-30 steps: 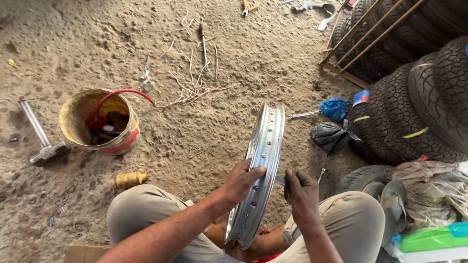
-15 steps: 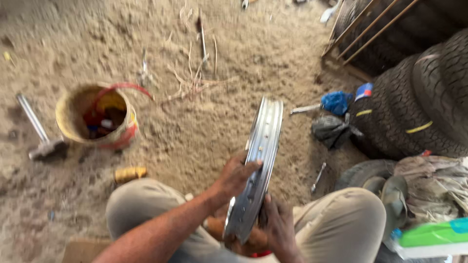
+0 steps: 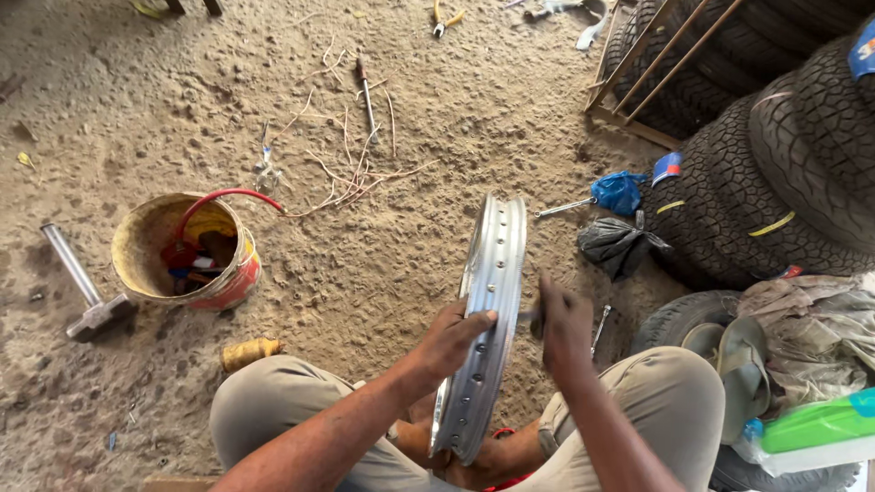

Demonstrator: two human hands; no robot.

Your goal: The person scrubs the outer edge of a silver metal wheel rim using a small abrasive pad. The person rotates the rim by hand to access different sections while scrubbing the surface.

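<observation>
Rim point(image 3: 488, 310) stands on edge at lower centre, between the knees, long axis running up-frame. Left hand point(image 3: 453, 339) grips its left edge, fingers curled on it. Right hand point(image 3: 563, 326) just right, fingers pressed together, not clearly touching.

You have the wheel rim point(image 3: 488, 310) standing upright between your knees, its lower edge down by your feet. Your left hand point(image 3: 453, 339) lies on its left side and your right hand point(image 3: 562, 326) is just beside its right edge. To your left on the ground stands the bucket point(image 3: 146, 260), with the hammer point(image 3: 80, 287) further left. Loose wires point(image 3: 351, 169) lie beyond the rim. Stacked tyres point(image 3: 784, 173) stand at your right, rags point(image 3: 811, 328) before them.
</observation>
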